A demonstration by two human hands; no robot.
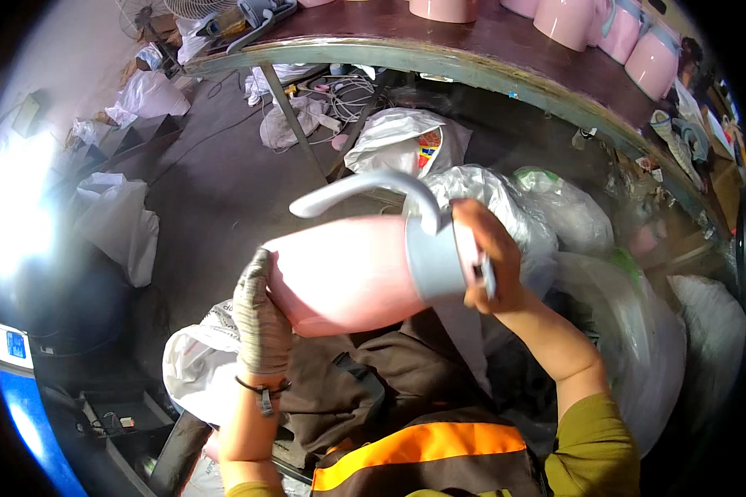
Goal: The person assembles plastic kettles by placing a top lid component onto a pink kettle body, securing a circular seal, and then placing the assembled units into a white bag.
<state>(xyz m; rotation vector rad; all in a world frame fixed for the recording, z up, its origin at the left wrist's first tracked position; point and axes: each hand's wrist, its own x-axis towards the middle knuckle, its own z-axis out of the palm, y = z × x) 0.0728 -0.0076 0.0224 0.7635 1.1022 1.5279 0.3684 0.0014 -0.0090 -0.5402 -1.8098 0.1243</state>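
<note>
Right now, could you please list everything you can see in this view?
jug: one, pink body with grey collar and handle, held on its side above the lap
jugs: several, pink, on the table at top right
table: one, dark top, across the top
bags: many, white or clear, on the floor and under the table
fan: one, white, top left
left hand: grey glove, on the jug's base
right hand: bare, on the jug's top
</note>
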